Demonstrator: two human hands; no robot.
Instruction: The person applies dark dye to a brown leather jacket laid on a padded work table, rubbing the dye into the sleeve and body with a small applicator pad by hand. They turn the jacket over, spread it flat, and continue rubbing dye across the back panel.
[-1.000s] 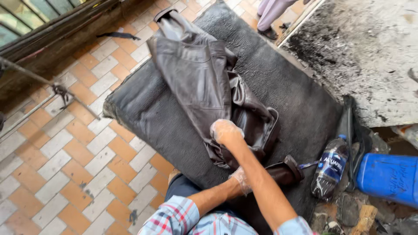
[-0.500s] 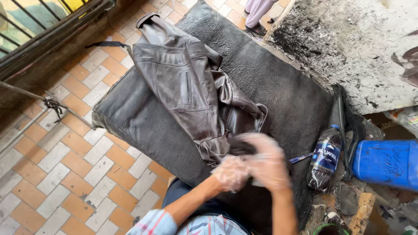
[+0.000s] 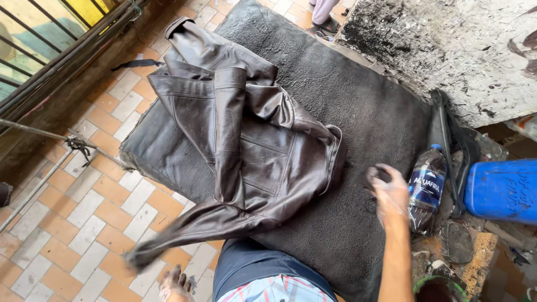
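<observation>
A dark brown leather jacket (image 3: pixel 246 145) is spread on a black mat (image 3: pixel 369 106) over the tiled floor (image 3: pixel 84 207).

The lower sleeve is blurred near the left hand (image 3: pixel 176 284); whether that hand grips it cannot be told. The right hand (image 3: pixel 389 193) is closed around a small dark object (image 3: pixel 380 174), just beside a plastic bottle (image 3: pixel 425 187). The bottle could be knocked over by this hand.

left hand (image 3: pixel 176 285) cut off below, jacket sleeve (image 3: pixel 168 237) motion-blurred
</observation>
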